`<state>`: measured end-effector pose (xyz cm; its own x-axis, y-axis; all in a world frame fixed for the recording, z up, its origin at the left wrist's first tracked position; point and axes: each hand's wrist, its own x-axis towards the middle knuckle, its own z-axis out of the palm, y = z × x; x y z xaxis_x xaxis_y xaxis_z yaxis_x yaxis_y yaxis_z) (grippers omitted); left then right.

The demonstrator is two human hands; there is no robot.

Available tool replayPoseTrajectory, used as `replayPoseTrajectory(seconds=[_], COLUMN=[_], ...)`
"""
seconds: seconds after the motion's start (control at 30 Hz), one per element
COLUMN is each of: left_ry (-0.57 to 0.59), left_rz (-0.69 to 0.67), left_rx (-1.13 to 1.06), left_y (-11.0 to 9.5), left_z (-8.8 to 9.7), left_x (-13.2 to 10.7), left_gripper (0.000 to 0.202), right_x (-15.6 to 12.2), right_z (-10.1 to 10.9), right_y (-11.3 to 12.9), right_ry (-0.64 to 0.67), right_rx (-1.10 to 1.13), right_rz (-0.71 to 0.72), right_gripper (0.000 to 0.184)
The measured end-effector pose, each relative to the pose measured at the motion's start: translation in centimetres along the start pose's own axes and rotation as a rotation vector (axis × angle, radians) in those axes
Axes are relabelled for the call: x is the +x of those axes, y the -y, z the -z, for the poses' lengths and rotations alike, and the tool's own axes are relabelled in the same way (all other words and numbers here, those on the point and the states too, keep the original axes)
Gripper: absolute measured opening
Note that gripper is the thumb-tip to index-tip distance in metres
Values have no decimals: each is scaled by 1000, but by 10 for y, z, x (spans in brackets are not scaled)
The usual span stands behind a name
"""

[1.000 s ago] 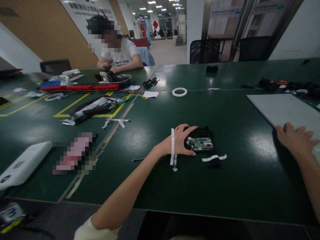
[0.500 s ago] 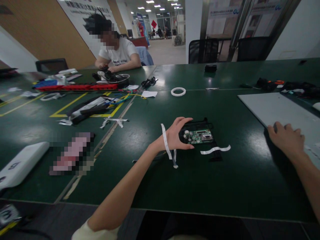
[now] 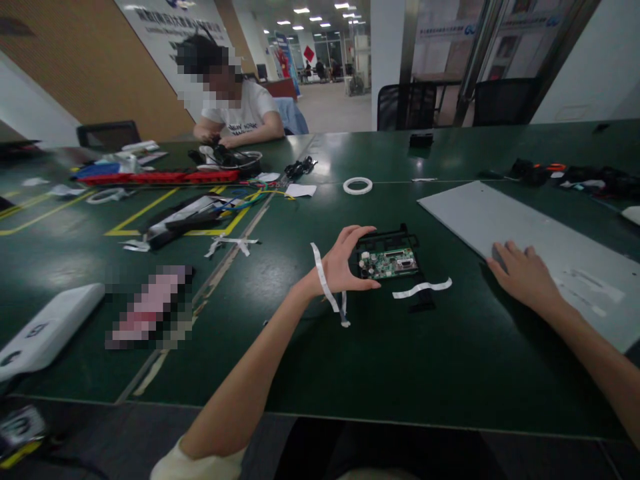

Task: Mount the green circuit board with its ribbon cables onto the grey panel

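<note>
- Left hand (image 3: 345, 265): thumb underneath and fingers curled over the top, clasping the left end of a black frame (image 3: 396, 235). It is a pinch across the edge, not a fist.
- Black frame: lies flat on the green table (image 3: 350, 360), mid-table and straight ahead of the person. A green circuit board (image 3: 389, 263) sits inside it, component side up.
- White strip (image 3: 323, 280): draped across the left wrist, limp, with its lower end trailing toward the table top.
- Second white strip (image 3: 423, 288): lies loose on the table just beside the frame's near right corner. Whether it joins the board cannot be told.
- Right hand (image 3: 523, 275): palm down, fingers spread, clasping nothing. It rests flat on the near edge of a grey panel (image 3: 475, 210), well apart from the frame.
- Handling, frame and board (judgement): light and stiff but fragile. Hold by the plastic frame edges, as the left hand does, and keep off the board's face and connectors. The strips are soft and may snag or crease.
- Handling, grey panel (judgement): thin, broad and rigid. It is likely to slide on the glossy table under a flat palm, and its edges are the place to lift it.
- Further out: a white tape ring (image 3: 358, 185) lies beyond the frame and a white casing (image 3: 45, 330) sits at the left edge.
- A co-worker (image 3: 245, 107) sits at the far side with hands on dark cabling.
</note>
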<state>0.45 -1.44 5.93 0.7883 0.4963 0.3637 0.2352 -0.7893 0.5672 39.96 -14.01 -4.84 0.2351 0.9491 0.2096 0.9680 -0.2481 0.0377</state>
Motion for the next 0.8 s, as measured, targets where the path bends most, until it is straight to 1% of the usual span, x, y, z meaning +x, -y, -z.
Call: replayPoseTrajectory(seconds=[0.17, 0.4, 0.53, 0.67, 0.8], left_ry=[-24, -66, -79, -101, -84], left_rz=[-5, -20, -13, -9, -15], left_rx=[2, 16, 31, 48, 50], left_y=[2, 5, 8, 12, 11], left_z=[0, 1, 4, 8, 7], left_x=[-1, -1, -2, -3, -2], left_gripper=[95, 94, 94, 94, 91], right_x=[-5, -21, -28, -38, -53], right_z=[5, 34, 46, 53, 61], right_y=[31, 67, 81, 88, 96], right_ry=[17, 83, 110, 126, 175], right_rx=[50, 212, 244, 273, 329], right_rz=[154, 333, 427, 521, 610], right_gripper=[63, 61, 60, 63, 63])
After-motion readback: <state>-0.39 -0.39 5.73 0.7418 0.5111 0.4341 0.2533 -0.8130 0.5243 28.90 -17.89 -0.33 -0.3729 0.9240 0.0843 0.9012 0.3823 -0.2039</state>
